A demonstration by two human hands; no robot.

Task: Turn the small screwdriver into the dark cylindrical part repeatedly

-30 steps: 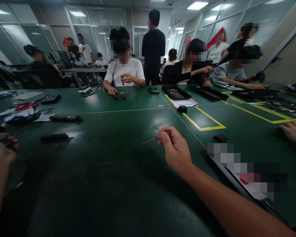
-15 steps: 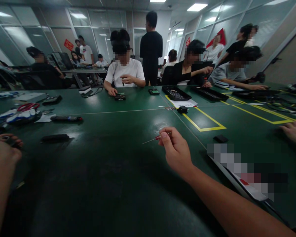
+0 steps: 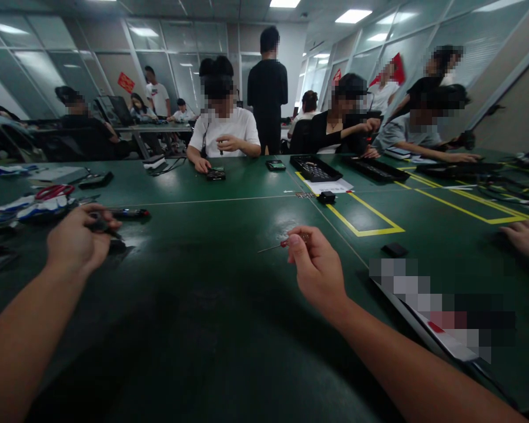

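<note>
My right hand hovers over the middle of the green table, pinching a small red-handled screwdriver whose thin shaft points left. My left hand is stretched out to the left with its fingers closed around a small dark object. It sits right over a flat black piece lying on the table, and covers most of that piece. Whether the hand touches the flat piece I cannot tell.
A dark pen, red-handled scissors and white-blue clutter lie at the far left. A yellow tape rectangle, a small black box and a black chip are at right. Another person's hand rests at the right edge. Several people work across the table.
My left hand has swung from the left edge forward and rightward, ending over the flat black piece. My right hand and its screwdriver have barely shifted.
</note>
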